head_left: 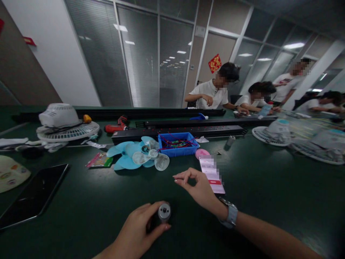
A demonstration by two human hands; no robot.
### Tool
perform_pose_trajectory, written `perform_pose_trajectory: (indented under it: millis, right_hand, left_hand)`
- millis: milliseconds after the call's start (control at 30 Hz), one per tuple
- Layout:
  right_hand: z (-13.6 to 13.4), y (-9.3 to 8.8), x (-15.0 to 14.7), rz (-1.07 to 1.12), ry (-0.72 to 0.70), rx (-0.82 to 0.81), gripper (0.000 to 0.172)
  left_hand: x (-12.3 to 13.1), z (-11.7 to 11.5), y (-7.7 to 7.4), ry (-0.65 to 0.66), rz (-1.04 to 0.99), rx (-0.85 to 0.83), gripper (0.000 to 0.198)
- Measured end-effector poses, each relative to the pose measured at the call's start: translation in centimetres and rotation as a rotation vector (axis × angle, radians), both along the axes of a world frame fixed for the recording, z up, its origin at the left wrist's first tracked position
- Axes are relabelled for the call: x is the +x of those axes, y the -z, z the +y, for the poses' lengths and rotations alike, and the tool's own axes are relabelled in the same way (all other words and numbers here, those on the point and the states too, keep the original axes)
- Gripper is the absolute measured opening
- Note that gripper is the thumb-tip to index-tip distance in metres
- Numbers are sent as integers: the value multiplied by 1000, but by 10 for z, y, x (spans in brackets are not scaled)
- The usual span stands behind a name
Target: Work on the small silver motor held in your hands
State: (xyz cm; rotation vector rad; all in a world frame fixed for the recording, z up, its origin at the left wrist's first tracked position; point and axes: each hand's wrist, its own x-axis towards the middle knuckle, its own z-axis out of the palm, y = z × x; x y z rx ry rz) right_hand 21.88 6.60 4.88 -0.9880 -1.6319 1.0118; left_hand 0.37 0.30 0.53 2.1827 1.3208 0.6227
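At the front of the green table, my left hand (pixel 141 225) is closed around a small silver cylindrical motor (pixel 164 212), its round end face turned up toward me. My right hand (pixel 198 185), with a watch (pixel 231 214) on its wrist, hovers further forward and to the right of the motor. Its thumb and index fingertip are brought close in a pinch; whatever may be between them is too small to make out. Beyond the hands lie light-blue fan blades (pixel 128 163) and a blue bin (pixel 179 150) full of red and dark wires.
A phone or tablet (pixel 33 196) lies left, near a white fan housing (pixel 60 117) and a red power drill (pixel 117 126). Another motor (pixel 230 141) stands right of the bin. A pink-lit phone (pixel 212 176) lies beyond my right hand. Black rails (pixel 178 132) cross behind; co-workers (pixel 212 91) sit opposite.
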Motion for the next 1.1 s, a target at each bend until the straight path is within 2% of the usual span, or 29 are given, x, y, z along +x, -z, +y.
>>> perform_pose_trajectory:
  millis: [133, 233, 567, 800, 867, 933, 1033, 1100]
  right_hand:
    - [10, 25, 8, -111, 20, -91, 20]
    - [11, 34, 8, -146, -20, -99, 20]
    - [8, 25, 13, -232, -43, -92, 20]
    - [12, 33, 13, -163, -14, -110, 23]
    - [9, 27, 12, -122, 11, -86, 26]
    - [1, 12, 8, -63, 16, -23, 29]
    - [-18, -12, -1, -15, -112, 104, 28]
    - [-31, -21, -9, -44, -207, 124, 28]
  left_hand:
    - [-1, 0, 1, -4, -37, 18, 41]
    - [-1, 0, 3, -8, -21, -8, 41]
    - [-2, -1, 0, -19, -22, -29, 40]
    - [-1, 0, 2, -17, -1, -32, 41]
    - [-1, 0, 2, -13, 0, -35, 42]
    - [-1, -1, 2, -6, -2, -47, 41]
    - [-1, -1, 2, 9, -2, -46, 38]
    - [-1, -1, 2, 16, -10, -26, 36]
